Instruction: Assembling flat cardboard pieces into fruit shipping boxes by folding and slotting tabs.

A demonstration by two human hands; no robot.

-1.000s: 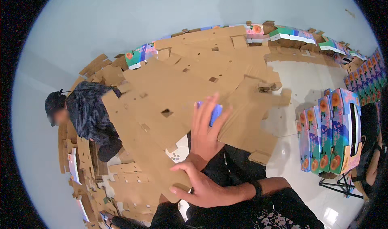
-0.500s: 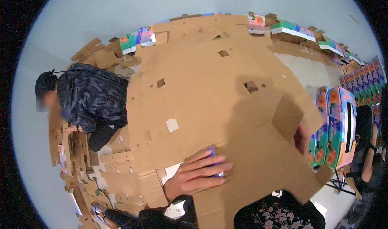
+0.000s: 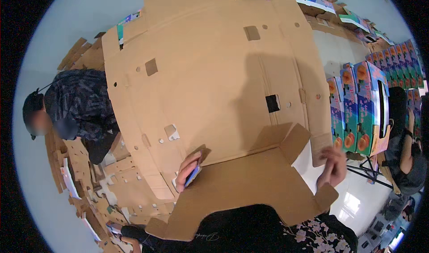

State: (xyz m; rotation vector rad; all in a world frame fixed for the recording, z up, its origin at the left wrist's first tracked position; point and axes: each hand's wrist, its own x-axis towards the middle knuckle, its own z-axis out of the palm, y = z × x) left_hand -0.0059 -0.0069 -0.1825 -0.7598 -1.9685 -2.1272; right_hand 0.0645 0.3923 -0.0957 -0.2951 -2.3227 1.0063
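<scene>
A large plain brown cardboard box blank (image 3: 210, 87), creased and pierced with square and round holes, stands in front of me. Its near panel (image 3: 241, 181) is bent toward my body and has a curved cutout; a small flap (image 3: 296, 143) sticks up at that panel's right corner. My left hand (image 3: 188, 171) is closed on the blank at the left end of the crease, where a bit of blue-purple printed face shows by the fingers. Beside the right edge, my right hand (image 3: 332, 166) is apart from the small flap, its fingers loosely bent and slightly blurred, holding nothing visible.
Printed cartons (image 3: 368, 110) stand in a row at the right, with more cartons (image 3: 397, 65) behind. A person in dark patterned clothing (image 3: 82, 105) bends over cardboard at the left. Cardboard sheets (image 3: 138, 190) lie at the lower left. Another person's arm (image 3: 407, 154) shows far right.
The blank has come up and nearer, and its near panel has swung left across my front. My left hand has moved left along the crease; my right hand has come out from behind the flap.
</scene>
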